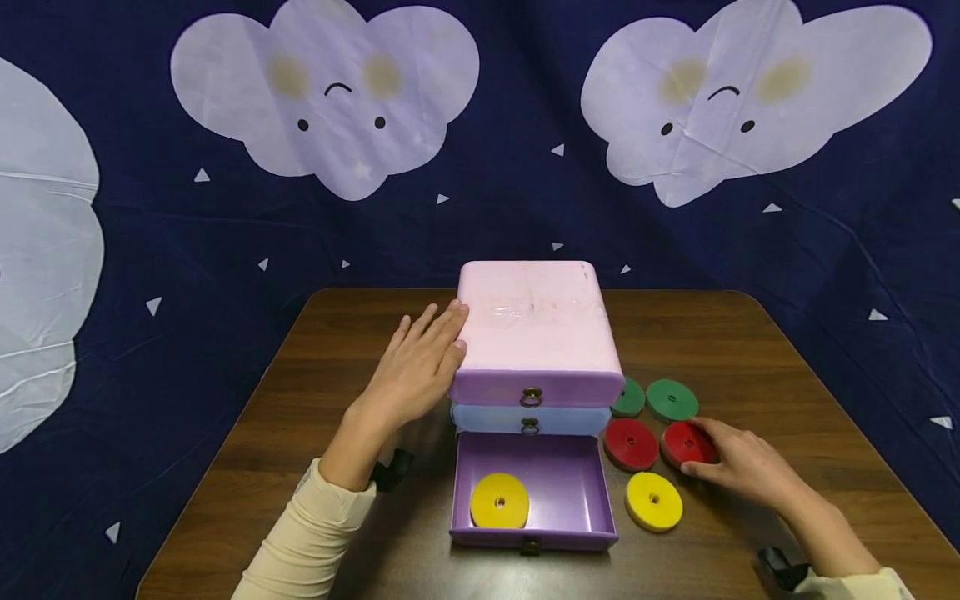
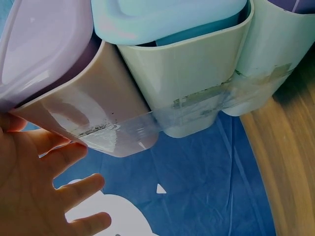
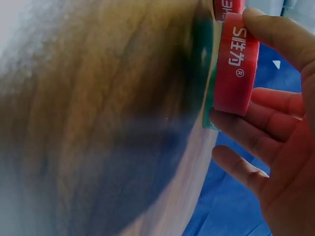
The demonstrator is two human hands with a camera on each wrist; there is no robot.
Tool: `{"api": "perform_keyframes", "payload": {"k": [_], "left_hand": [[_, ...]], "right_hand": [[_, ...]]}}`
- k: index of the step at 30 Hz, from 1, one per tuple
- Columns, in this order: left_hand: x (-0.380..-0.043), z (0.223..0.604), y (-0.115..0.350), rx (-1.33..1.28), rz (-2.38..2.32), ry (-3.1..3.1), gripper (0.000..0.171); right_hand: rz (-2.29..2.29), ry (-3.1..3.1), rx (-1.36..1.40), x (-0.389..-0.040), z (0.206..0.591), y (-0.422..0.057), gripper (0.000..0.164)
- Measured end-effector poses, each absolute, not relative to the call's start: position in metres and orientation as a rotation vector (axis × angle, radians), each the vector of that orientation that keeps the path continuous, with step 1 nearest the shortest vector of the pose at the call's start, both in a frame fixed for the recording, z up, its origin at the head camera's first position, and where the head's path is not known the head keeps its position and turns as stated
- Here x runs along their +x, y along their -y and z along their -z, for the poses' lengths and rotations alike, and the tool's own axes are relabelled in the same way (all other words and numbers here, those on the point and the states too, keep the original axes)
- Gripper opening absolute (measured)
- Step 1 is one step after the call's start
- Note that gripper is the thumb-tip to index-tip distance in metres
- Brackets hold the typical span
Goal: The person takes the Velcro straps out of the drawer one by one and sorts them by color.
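My left hand point(image 1: 416, 371) lies with its fingers extended against the left upper edge of a small pink-topped drawer unit point(image 1: 532, 325). In the left wrist view, the fingers point(image 2: 74, 152) are spread, some touching the pink casing point(image 2: 98, 108). The bottom purple drawer point(image 1: 570, 479) is pulled out and holds a yellow tape roll point(image 1: 499, 500). To the right of the unit, my right hand point(image 1: 750, 462) grips a red tape roll point(image 1: 686, 443) between thumb and fingers. White lettering marks the rim of that red roll point(image 3: 236, 69) in the right wrist view.
Beside the unit lie another red roll point(image 1: 631, 444), a yellow roll point(image 1: 654, 502) and two green rolls point(image 1: 672, 400), one partly hidden by the unit. The blue drawer point(image 1: 487, 419) sits above the pulled-out one. A dark cloud-patterned cloth point(image 1: 525, 167) hangs behind the wooden table point(image 1: 300, 433).
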State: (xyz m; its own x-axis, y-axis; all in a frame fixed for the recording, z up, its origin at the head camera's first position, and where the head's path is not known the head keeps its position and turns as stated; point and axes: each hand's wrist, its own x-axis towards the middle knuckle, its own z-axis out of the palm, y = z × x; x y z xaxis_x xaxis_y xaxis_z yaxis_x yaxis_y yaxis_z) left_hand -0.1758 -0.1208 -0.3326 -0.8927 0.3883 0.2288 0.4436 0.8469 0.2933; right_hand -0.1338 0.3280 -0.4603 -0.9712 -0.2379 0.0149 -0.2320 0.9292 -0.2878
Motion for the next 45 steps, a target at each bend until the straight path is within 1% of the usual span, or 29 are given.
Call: {"api": "perform_keyframes", "payload": {"k": [9,16,21,24,28,36,40,45], "left_hand": [[-0.176,0.333,0.12,-0.651,0.516,2.857,0.051],[-0.176,0.334,0.121,-0.642,0.508,2.863,0.051],[-0.176,0.335,0.12,-0.642,0.503,2.87,0.051],[-0.175,0.335,0.121,-0.638,0.501,2.873,0.051],[-0.176,0.333,0.121,-0.641,0.5,2.874,0.051],[-0.175,0.33,0.121,-0.647,0.502,2.871,0.051],[-0.176,0.33,0.121,-0.649,0.502,2.874,0.051],[-0.176,0.331,0.121,-0.644,0.491,2.883,0.052]], "right_hand": [[0.442,-3.061,-0.376,-0.135,0.469,-0.328,0.075],[0.457,-3.066,-0.379,-0.134,0.472,-0.329,0.076],[0.481,-3.116,-0.388,-0.13,0.465,-0.326,0.077],[0.504,-3.189,-0.438,-0.127,0.455,-0.322,0.073],[0.529,-3.288,-0.578,-0.12,0.436,-0.305,0.065],[0.52,-3.44,-1.057,-0.11,0.404,-0.26,0.057],[0.533,-3.415,-1.261,-0.108,0.394,-0.243,0.054],[0.618,-3.327,-1.456,-0.108,0.389,-0.225,0.045]]}}
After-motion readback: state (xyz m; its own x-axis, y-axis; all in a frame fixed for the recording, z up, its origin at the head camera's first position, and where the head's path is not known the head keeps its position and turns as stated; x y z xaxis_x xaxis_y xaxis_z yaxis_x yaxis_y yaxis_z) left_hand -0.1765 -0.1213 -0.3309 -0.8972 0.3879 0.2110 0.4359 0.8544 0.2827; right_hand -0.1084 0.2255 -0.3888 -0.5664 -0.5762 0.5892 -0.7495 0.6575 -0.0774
